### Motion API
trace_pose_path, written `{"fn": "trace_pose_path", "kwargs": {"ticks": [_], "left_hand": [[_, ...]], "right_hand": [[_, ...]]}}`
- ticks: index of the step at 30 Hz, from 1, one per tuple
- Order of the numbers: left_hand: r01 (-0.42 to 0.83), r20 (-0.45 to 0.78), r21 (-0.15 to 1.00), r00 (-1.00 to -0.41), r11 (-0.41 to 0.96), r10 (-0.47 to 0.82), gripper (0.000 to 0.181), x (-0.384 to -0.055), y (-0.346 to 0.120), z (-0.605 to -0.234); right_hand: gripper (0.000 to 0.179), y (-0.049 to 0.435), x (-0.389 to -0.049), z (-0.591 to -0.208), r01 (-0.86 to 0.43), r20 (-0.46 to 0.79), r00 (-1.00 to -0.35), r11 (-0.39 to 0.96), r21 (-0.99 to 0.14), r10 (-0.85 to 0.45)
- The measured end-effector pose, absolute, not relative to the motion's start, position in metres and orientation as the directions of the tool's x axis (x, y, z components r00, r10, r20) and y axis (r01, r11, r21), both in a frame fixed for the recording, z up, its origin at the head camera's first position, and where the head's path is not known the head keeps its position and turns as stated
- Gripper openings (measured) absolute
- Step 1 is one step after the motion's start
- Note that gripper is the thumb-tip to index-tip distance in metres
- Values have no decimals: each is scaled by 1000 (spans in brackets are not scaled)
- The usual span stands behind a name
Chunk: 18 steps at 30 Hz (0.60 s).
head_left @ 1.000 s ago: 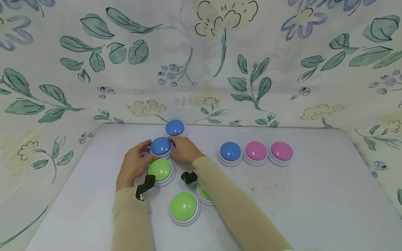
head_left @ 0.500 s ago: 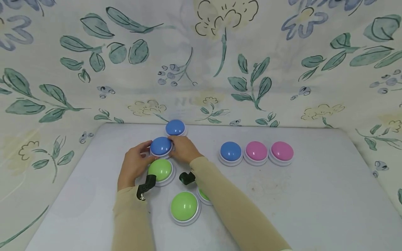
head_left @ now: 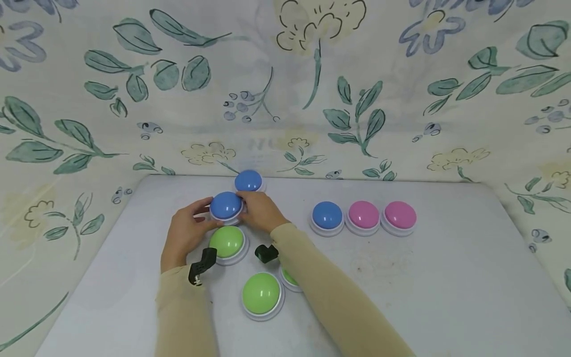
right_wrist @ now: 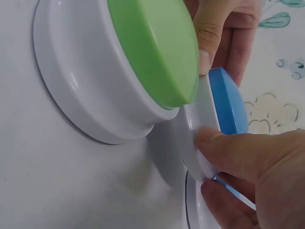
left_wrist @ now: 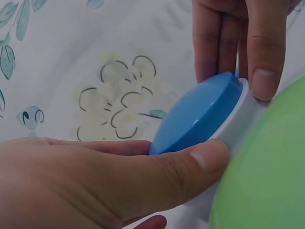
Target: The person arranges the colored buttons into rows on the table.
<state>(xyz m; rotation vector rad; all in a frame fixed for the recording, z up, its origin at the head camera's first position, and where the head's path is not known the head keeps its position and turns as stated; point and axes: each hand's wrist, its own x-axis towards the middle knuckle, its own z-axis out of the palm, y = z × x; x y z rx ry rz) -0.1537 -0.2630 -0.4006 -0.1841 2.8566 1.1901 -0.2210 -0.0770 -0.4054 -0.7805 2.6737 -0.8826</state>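
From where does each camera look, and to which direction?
Head: worn there, looking forward and down at the table; left hand, right hand, sleeves show.
Left wrist: worn there, facing the held blue button; both hands show.
Right wrist: worn there, facing that button; both hands show.
Wrist views share that button and a green button.

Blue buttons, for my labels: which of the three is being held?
The leftmost blue button: the left hand and right hand hold it, unlike the rear blue button and the rightmost blue button.
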Motion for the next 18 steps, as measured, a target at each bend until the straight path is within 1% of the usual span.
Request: {"fn": "trace_pose_path", "kwargs": {"ticks": [6,10,18], "left_hand": [[-118,-88,703,-993,701,-79,71,-152,-262,-394],[-114,-81,698,-994,707,-80,70,-151,-262,-392],[-54,-35,697,-999,715,-42,70,-150,-259,-384]], "right_hand": [[62,-74,-215,-399,-392,-61,-841,683,-616,-537],[62,-72,-213,-395,-401,-49,-841,681,-613,-539],[62,-66,-208,-389,-417,-26,-846,693,-588,-532]]}}
